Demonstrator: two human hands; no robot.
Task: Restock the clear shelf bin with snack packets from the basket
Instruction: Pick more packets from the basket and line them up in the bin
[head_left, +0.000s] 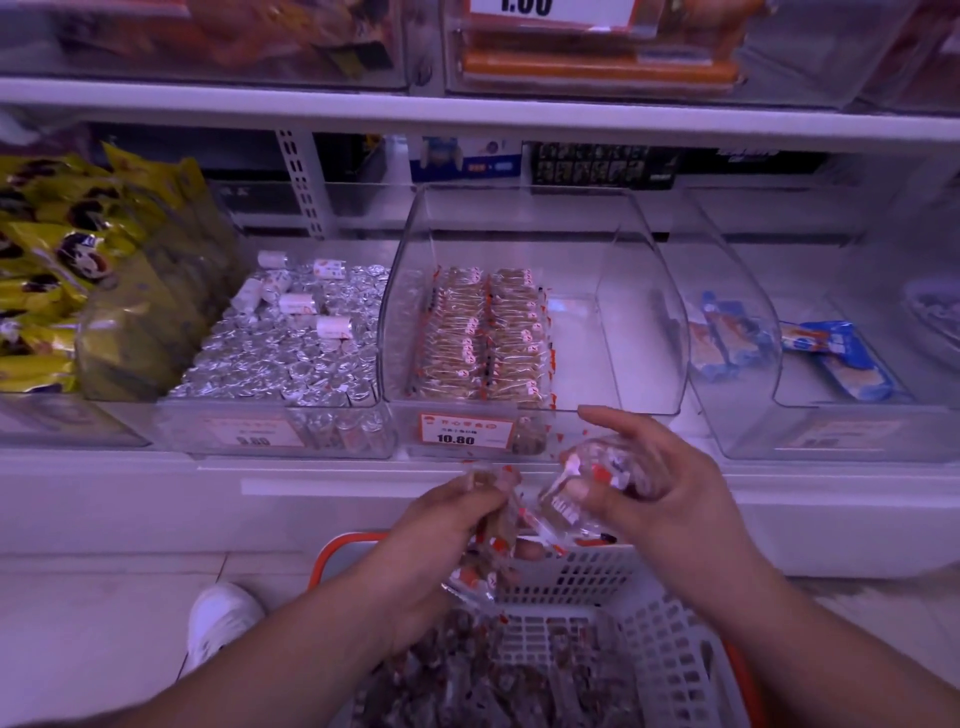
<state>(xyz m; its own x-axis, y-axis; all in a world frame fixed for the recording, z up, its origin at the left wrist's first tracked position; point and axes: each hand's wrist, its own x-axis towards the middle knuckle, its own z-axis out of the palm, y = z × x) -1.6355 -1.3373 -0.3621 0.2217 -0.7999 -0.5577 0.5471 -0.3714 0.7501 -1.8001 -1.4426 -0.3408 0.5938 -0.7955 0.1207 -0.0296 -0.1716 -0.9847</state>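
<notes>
A clear shelf bin (644, 291) stands in the middle of the lower shelf, with two rows of clear, orange-trimmed snack packets (483, 338) stacked in its left half. Its right half is bare. Below it a white basket (660, 654) with orange handles holds several loose packets of the same kind. My left hand (441, 540) grips a bunch of packets (488, 525) above the basket. My right hand (654, 488) holds a few packets (592, 483) just in front of the bin's lower edge. Both hands sit close together.
A bin of silver foil-wrapped sweets (291, 343) stands left of the target bin, with yellow bags (62, 270) further left. Clear bins with blue packets (831, 358) are on the right. An orange price tag (465, 431) marks the bin front. A white shoe (218, 623) rests on the floor.
</notes>
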